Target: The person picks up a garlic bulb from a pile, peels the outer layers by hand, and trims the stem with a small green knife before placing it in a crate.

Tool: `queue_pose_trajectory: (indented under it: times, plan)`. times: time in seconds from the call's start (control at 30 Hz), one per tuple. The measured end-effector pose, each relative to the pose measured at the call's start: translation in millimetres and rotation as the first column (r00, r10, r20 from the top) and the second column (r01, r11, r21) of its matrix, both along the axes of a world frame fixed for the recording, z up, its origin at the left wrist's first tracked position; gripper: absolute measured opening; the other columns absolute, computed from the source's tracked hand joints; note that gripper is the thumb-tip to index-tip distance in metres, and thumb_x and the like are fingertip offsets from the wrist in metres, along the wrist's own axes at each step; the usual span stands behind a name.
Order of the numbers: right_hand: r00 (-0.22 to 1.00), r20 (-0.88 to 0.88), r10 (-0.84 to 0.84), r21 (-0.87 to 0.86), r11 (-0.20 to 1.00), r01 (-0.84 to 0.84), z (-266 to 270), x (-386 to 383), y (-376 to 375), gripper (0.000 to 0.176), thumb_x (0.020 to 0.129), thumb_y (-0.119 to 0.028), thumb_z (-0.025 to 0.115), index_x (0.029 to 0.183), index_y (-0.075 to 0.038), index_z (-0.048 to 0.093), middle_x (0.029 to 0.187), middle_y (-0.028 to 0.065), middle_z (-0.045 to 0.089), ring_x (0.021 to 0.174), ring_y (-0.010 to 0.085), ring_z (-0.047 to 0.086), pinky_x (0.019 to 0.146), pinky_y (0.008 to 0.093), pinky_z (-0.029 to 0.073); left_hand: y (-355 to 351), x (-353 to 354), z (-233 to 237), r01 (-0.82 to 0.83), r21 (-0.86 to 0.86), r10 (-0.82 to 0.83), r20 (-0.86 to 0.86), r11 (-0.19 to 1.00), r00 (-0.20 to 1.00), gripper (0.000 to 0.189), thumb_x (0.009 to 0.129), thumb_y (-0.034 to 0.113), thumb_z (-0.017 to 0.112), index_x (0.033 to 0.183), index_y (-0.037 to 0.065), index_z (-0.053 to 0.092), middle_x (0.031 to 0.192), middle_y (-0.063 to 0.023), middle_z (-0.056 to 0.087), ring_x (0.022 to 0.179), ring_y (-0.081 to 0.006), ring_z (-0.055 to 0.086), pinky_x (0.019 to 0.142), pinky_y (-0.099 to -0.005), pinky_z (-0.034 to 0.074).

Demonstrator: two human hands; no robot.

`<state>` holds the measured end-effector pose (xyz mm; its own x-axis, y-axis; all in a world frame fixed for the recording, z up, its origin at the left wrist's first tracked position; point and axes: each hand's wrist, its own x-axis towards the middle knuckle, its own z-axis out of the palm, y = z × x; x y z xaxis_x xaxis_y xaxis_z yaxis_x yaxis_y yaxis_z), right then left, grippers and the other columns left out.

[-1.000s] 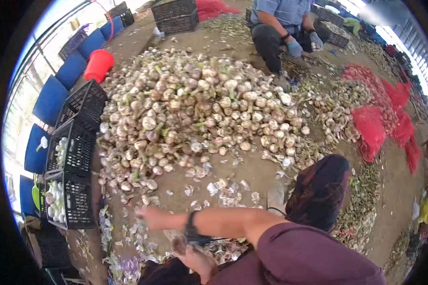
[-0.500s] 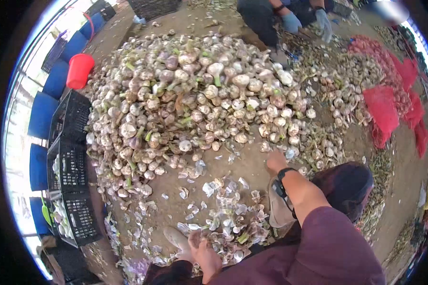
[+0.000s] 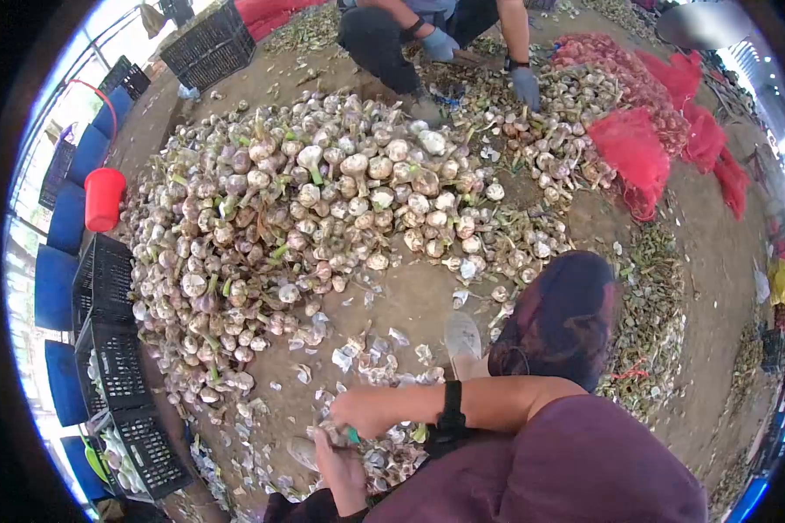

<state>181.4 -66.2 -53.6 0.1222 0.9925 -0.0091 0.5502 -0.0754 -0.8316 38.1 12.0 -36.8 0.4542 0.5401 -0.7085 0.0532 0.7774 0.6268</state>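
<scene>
Low in front of me, my right hand [image 3: 368,411] is closed, a small green piece [image 3: 351,434] showing at its lower side, perhaps the handle of a tool. Just below it, my left hand [image 3: 342,469] has its fingers drawn together on a pale thing that looks like a garlic bulb [image 3: 324,431]; the hands mostly hide it. Both hands meet above the loose peelings [image 3: 384,458] between my shoes. Beyond them spreads a big heap of garlic bulbs [image 3: 270,200], some with green stem stubs.
Black crates [image 3: 153,449] line the left side beside a red bucket [image 3: 104,200] and blue barrels [image 3: 59,288]. Across the heap crouches another person, whose gloved hand [image 3: 525,87] touches garlic. Red mesh sacks [image 3: 632,152] lie at the right.
My right hand has left the edge of the heap and come back left to my left hand. The view has shifted. The other person's one gloved hand has lowered to the garlic.
</scene>
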Motion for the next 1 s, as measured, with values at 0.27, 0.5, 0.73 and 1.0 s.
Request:
queue_pose_trajectory:
  times: [0.27, 0.5, 0.73, 1.0]
  plan:
    - [0.731, -0.65, -0.208, 0.153, 0.906, 0.394, 46.4, -27.3, -20.0, 0.03, 0.077, -0.016, 0.063, 0.1, -0.002, 0.05, 0.106, 0.0143, 0.052, 0.09, 0.0227, 0.057, 0.069, 0.0332, 0.047, -5.1, -18.8, 48.3, 0.161, 0.324, -0.238, 0.214, 0.932, 0.947, 0.043, 0.088, 0.0, 0.046, 0.129, 0.005, 0.032, 0.109, -0.0096, 0.05, 0.099, -0.0186, 0.051, 0.089, -0.0308, 0.04]
    - [0.591, -0.664, -0.458, -0.374, 0.888, 0.268, 75.2, -45.2, -8.2, 0.043, 0.082, -0.041, 0.061, 0.101, -0.003, 0.053, 0.066, 0.004, 0.053, 0.05, 0.0123, 0.05, 0.039, 0.0294, 0.038, -12.4, -32.2, 44.9, 0.123, 0.72, -0.279, 0.102, 0.683, 0.955, 0.047, 0.082, 0.002, 0.057, 0.125, 0.0, 0.036, 0.114, -0.0097, 0.047, 0.101, -0.0164, 0.047, 0.088, -0.0284, 0.039]
    - [0.831, -0.36, -0.424, -0.289, 0.898, 0.333, 70.2, -57.1, 1.8, 0.042, 0.082, -0.04, 0.06, 0.088, 0.001, 0.057, 0.065, 0.0127, 0.056, 0.054, 0.0209, 0.055, 0.047, 0.0352, 0.042, -12.2, -50.9, 45.4, 0.125, 0.72, -0.254, 0.073, 0.683, 0.964, 0.049, 0.082, 0.006, 0.061, 0.124, 0.001, 0.037, 0.116, -0.0084, 0.045, 0.1, -0.0151, 0.047, 0.085, -0.0281, 0.042]
    - [0.916, -0.246, -0.317, 0.008, 0.944, 0.329, 75.8, -56.4, -9.4, 0.036, 0.085, -0.031, 0.055, 0.097, 0.003, 0.054, 0.083, 0.0241, 0.059, 0.08, 0.0379, 0.058, 0.068, 0.0418, 0.044, -17.6, -57.2, 52.3, 0.307, 0.882, -0.312, -0.197, 0.358, 0.93, 0.037, 0.087, 0.0, 0.047, 0.123, 0.0, 0.037, 0.117, -0.013, 0.047, 0.095, -0.0213, 0.053, 0.08, -0.029, 0.045]
